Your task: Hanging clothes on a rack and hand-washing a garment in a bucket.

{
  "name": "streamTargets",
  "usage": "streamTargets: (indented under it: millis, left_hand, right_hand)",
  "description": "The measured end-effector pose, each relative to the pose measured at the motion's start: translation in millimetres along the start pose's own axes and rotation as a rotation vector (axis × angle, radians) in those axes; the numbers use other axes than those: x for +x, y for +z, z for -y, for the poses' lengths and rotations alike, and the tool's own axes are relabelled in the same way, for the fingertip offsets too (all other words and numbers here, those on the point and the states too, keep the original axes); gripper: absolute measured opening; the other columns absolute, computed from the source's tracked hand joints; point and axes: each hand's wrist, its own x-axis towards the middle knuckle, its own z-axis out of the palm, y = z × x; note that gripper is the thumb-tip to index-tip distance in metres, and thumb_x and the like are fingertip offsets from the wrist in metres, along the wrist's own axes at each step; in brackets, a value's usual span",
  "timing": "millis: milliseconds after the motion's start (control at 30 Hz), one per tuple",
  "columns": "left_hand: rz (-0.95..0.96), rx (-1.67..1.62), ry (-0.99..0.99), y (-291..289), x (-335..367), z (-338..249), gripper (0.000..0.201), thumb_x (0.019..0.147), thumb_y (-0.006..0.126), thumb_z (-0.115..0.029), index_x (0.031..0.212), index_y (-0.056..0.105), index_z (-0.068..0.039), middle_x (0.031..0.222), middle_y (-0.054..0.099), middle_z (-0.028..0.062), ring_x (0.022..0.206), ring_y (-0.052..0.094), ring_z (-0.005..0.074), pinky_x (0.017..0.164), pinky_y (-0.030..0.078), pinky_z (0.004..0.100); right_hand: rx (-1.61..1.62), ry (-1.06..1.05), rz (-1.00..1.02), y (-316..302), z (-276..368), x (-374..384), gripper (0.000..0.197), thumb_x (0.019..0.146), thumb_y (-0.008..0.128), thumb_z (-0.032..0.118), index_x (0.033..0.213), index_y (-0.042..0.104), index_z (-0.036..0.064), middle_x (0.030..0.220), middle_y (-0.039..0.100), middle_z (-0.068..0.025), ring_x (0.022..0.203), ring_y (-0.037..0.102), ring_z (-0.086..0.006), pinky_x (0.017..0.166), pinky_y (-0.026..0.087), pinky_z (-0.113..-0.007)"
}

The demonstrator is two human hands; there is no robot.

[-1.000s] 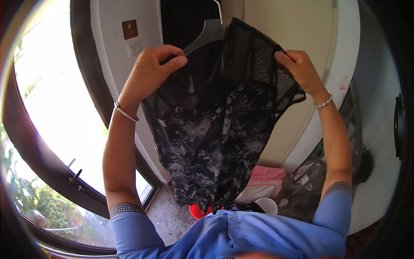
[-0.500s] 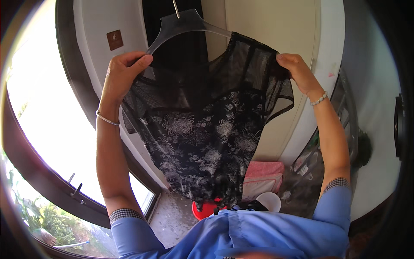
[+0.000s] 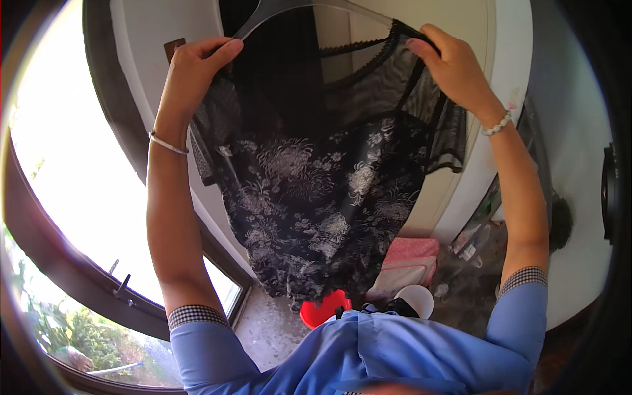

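Note:
In front of me hangs a black blouse (image 3: 329,191) with pale flower prints and a sheer top and sleeves. It is spread on a clear plastic clothes hanger (image 3: 316,3), whose hook is cut off by the upper edge. My left hand (image 3: 197,69) pinches the blouse's left shoulder where it meets the hanger's arm. At the right shoulder, my right hand (image 3: 454,62) grips the cloth between thumb and fingers. Both arms are raised, and the blouse's lower edge falls toward my waist.
Below the blouse stand a red basin (image 3: 322,312) and a white bucket (image 3: 416,299), with a pink and white box or bundle (image 3: 407,260) beside them. A dark-framed window (image 3: 122,289) stands open on the left. Behind is a cream door (image 3: 454,20).
Both hands have risen, the right one most. The blouse and hanger have moved up with them, the hook leaving the view. The right shoulder is now gripped higher and pulled wider.

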Motion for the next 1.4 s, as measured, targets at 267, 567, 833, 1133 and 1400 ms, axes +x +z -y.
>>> streamTargets:
  millis: [267,567,833,1133,1400]
  left_hand:
    - [0.035,-0.097,0.076,-7.1,-0.3,18.7,0.029,0.081,0.063,-0.027,0.093,0.065,-0.001,0.078,0.060,-0.0015,0.075,0.052,0.0058,0.075,0.040,0.0192]
    - [-0.089,-0.009,0.267,-28.4,-14.9,72.1,0.040,0.085,0.055,-0.041,0.098,0.063,-0.004,0.074,0.060,0.0008,0.072,0.053,0.0101,0.070,0.043,0.0254]
    - [0.040,0.284,0.183,-32.3,-27.1,71.4,0.034,0.085,0.055,-0.032,0.094,0.059,0.000,0.070,0.058,0.0114,0.066,0.055,0.0191,0.064,0.042,0.0322]
    - [-0.224,0.207,0.266,-9.1,-23.7,58.8,0.026,0.086,0.052,-0.023,0.098,0.057,0.000,0.084,0.061,0.0189,0.081,0.058,0.0342,0.071,0.043,0.0378]
    - [-0.193,0.194,0.221,4.1,-12.1,57.9,0.026,0.085,0.053,-0.022,0.099,0.056,0.000,0.090,0.060,0.0191,0.087,0.057,0.0356,0.074,0.043,0.0396]
  right_hand:
    - [-0.186,-0.270,-0.228,17.5,17.4,1.8,0.026,0.088,0.051,0.028,0.091,0.050,0.0029,0.066,0.057,-0.0092,0.057,0.057,-0.0263,0.056,0.046,-0.034]
    - [-0.580,-0.132,-0.313,29.2,33.8,-4.9,0.020,0.087,0.053,0.022,0.080,0.044,0.0049,0.069,0.056,-0.0094,0.060,0.058,-0.0296,0.050,0.046,-0.037]
    - [-0.532,-0.116,-0.293,15.2,66.8,-2.5,0.022,0.087,0.052,0.020,0.078,0.044,0.0011,0.065,0.055,-0.0143,0.057,0.054,-0.0305,0.053,0.042,-0.038]
    - [-0.006,0.020,0.110,-20.4,41.9,-6.8,0.038,0.087,0.054,0.038,0.076,0.051,0.0020,0.056,0.037,0.0002,0.053,0.036,-0.0113,0.052,0.031,-0.027]
    - [0.091,0.095,0.193,-39.5,36.1,2.9,0.045,0.084,0.057,0.042,0.098,0.059,-0.0009,0.083,0.062,-0.0099,0.076,0.058,-0.0171,0.072,0.045,-0.028]
